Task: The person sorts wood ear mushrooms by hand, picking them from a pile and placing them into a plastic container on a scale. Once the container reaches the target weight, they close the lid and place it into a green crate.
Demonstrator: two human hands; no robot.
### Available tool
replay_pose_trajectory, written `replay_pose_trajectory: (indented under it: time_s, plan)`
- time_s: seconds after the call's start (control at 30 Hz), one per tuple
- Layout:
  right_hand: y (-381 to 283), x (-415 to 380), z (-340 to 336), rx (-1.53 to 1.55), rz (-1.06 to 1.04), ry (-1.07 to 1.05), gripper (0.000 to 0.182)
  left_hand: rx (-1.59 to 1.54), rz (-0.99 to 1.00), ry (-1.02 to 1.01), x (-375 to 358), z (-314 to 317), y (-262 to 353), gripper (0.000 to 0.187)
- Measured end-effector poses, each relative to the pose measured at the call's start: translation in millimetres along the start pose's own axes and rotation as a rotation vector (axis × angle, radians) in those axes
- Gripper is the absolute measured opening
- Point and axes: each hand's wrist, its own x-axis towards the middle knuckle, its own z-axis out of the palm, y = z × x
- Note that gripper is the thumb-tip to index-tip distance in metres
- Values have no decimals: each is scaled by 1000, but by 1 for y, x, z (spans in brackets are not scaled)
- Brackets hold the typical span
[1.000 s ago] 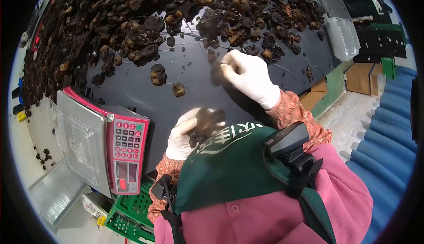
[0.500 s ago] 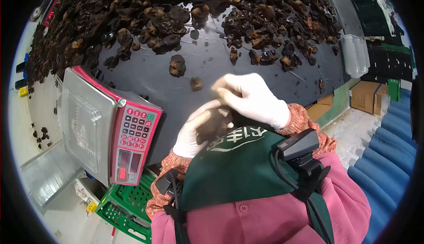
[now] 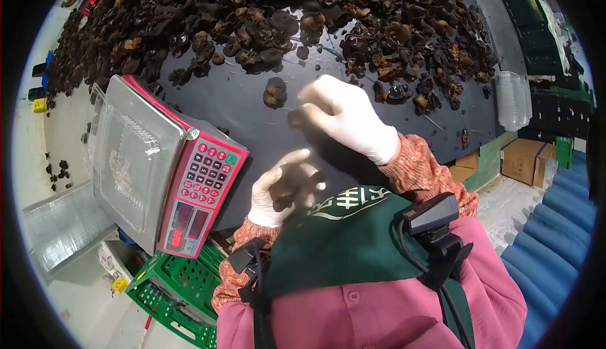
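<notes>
Near my apron, my left hand [image 3: 284,188], in a white glove, curls around dark wood ear mushrooms [image 3: 291,188]. My right hand [image 3: 350,118], also gloved, reaches over the dark tabletop [image 3: 233,112] with its fingers bent down. Its blurred fingertips are at a small brown wood ear piece [image 3: 295,119], which they seem to pinch. A larger wood ear [image 3: 274,92] lies just beyond those fingers. Farther back spreads a big heap of wood ears [image 3: 391,36].
On my left stands a red electronic scale [image 3: 202,178] with a clear plastic box [image 3: 129,150] on its pan. A green crate [image 3: 173,292] sits below it. Clear containers [image 3: 512,100] are stacked at the table's right edge, and a cardboard box [image 3: 527,159] lies beyond.
My right hand has moved away from my left hand, outward to the small wood ear piece. My left hand stays near the apron with its mushrooms. The view has shifted slightly.
</notes>
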Motion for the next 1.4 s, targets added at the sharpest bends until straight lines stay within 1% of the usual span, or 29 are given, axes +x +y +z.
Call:
replay_pose_trajectory:
  time_s: [0.03,0.07,0.17,0.2,0.3,0.33,0.37,0.4,0.47,0.5,0.57,0.6,0.7,0.73,0.77,0.8,0.83,0.87,0.93,0.97,1.0,1.03,1.07,1.1,1.17,1.23,1.3,1.33,1.4]
  plan:
    - [-2,10,6,-115,-138,59,23,-34,3,-98,1,-4,-1,60]
    - [-9,17,10,-133,-102,27,27,-73,42,-164,2,-9,-5,64]
    - [12,41,42,-315,-275,-40,27,-114,2,-221,0,-8,-2,61]
    - [11,47,42,-372,-250,-105,24,-93,16,-167,-2,-8,-1,61]
    - [-2,30,24,-122,-151,-28,23,-49,77,-5,-9,-3,-4,61]
    - [-20,18,8,38,-73,-73,25,7,28,110,-14,0,0,61]
    - [-30,5,-1,70,-65,-129,31,-23,46,144,-11,8,0,53]
    - [-35,-11,-4,-1,-160,-133,32,49,109,245,-14,-11,-9,47]
    - [-41,-39,-1,-169,-295,-135,37,56,51,262,-14,-18,-7,34]
    - [-39,-51,3,-263,-343,-137,41,94,17,326,-9,-8,-6,33]
    - [-37,-57,0,-265,-324,-136,43,175,-45,466,-3,9,-6,35]
    - [-36,-57,-3,-242,-321,-124,42,40,-82,400,-2,13,-2,34]
    - [-36,-47,-2,-67,-257,-43,37,56,-66,412,0,26,0,37]
    - [-27,-43,4,-13,-231,-30,36,45,-72,361,-2,17,0,45]
    - [-18,-39,8,41,-209,-21,34,30,-71,330,-3,12,0,45]
    - [-12,-33,10,-81,-196,-4,38,15,-67,298,-4,9,-1,44]
    - [-6,-25,16,-175,-218,50,34,-2,-62,268,-6,8,-2,44]
    - [-4,-19,19,-270,-239,40,31,-9,-34,325,-9,11,-4,42]
    - [-1,-9,21,-387,-259,-34,26,-44,-15,321,-6,13,-5,40]
    - [2,-8,21,-397,-264,-105,24,-58,14,334,-9,14,-4,40]
    - [4,-8,25,-343,-277,-22,17,-84,33,292,-10,14,-4,39]
    - [1,-11,21,-259,-231,-14,12,-55,55,266,-9,18,-1,38]
    - [-11,-16,18,-158,-181,45,11,47,91,399,-11,29,0,37]
    - [-17,-21,15,-58,-194,50,13,-106,82,283,-8,3,-3,37]
    - [-36,-35,7,34,-137,-18,17,-107,86,312,-4,-1,-6,36]
    - [-39,-44,6,-125,-218,-20,15,-168,106,284,-1,10,-3,34]
    - [-49,-42,-2,-279,-303,-5,19,-120,104,309,-2,14,-2,34]
    - [-48,-43,-3,-245,-284,-46,23,-119,96,289,-4,14,-1,35]
    - [-47,-42,-3,-134,-335,-23,27,-138,97,254,-4,10,1,35]
